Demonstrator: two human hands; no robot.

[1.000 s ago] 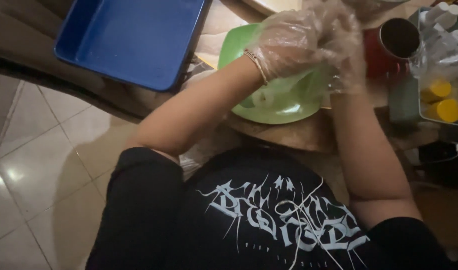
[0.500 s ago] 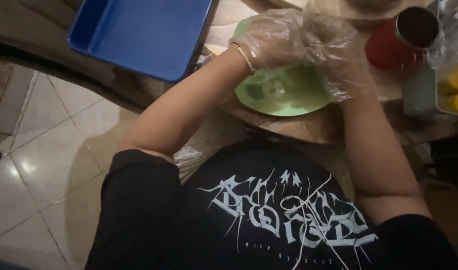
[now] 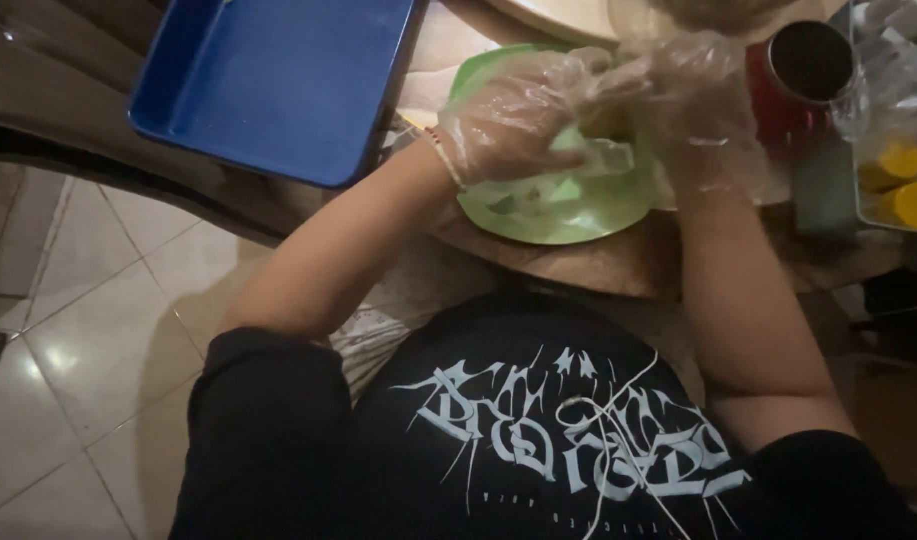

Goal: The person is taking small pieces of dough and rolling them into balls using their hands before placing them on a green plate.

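1. The left hand, in a thin crinkled clear plastic glove, is curled over the round green plate.
2. The right hand, gloved the same, meets it; what they hold I cannot tell.
3. The plate lies on the wooden bench.
4. A blue rectangular tray is at the left and a red cylindrical cup at the right.

both gloved hands, left hand and right hand, have dropped lower over the green plate.
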